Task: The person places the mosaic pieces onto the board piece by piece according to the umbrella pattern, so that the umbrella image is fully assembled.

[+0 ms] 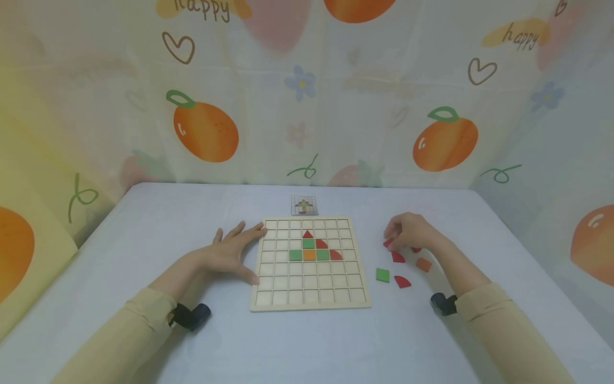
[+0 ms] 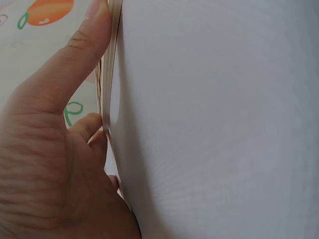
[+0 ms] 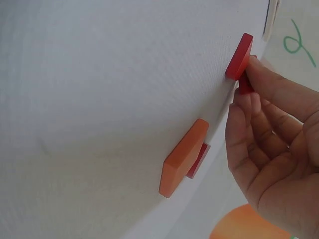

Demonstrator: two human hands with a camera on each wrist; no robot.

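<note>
A pale wooden grid board [image 1: 283,296] lies on the table. On it, a red triangle [image 1: 307,234] tops several green, orange and red pieces. My left hand [image 1: 225,256] is spread along the board's left edge, thumb and fingertips touching it; the left wrist view shows the thumb [image 2: 75,59] against the rim. Right of the board, my right hand [image 1: 410,232] pinches a small red piece [image 3: 245,85] between thumb and fingers, which partly hide it. Just beside that grip is a red quarter-circle [image 1: 398,257]. An orange piece [image 3: 184,159] lies near the hand.
A green square [image 1: 382,275] and another red quarter-circle [image 1: 402,281] lie between the board and my right wrist. A further red piece [image 3: 198,162] shows behind the orange one. A small pattern card [image 1: 304,205] sits behind the board, before a printed cloth backdrop [image 1: 307,133].
</note>
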